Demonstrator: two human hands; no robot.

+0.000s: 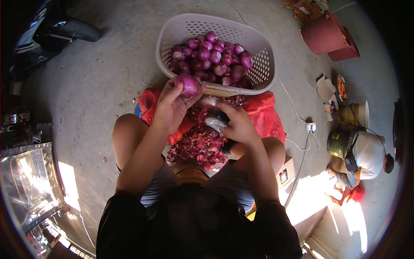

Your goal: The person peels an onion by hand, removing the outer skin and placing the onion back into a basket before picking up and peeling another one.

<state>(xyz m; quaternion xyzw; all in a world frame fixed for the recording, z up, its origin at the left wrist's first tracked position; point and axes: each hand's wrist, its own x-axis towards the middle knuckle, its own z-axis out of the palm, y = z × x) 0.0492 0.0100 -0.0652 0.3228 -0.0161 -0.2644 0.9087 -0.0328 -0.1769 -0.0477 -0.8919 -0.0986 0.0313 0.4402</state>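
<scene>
A peeled-looking purple onion (pixel 188 85) is held up in my left hand (pixel 170 102), thumb and fingers around it, just in front of the basket's near rim. My right hand (pixel 238 122) is closed a little to the right and lower, with white wrapping (pixel 215 124) on or by its fingers. Something dark shows inside its grip, but I cannot tell what it is. Beneath both hands lies a heap of onion skins (pixel 199 146) between my knees. Many purple onions (pixel 210 57) fill part of the grey plastic basket (pixel 263 45) ahead.
Red mesh sacking (pixel 265 113) spreads under the basket's near side. A power strip (pixel 310 126) with cables lies to the right. Farther right, a person (pixel 367 153) bends beside buckets (pixel 354 114). Red tubs (pixel 324 33) stand at upper right, a motorbike wheel (pixel 77 29) at upper left.
</scene>
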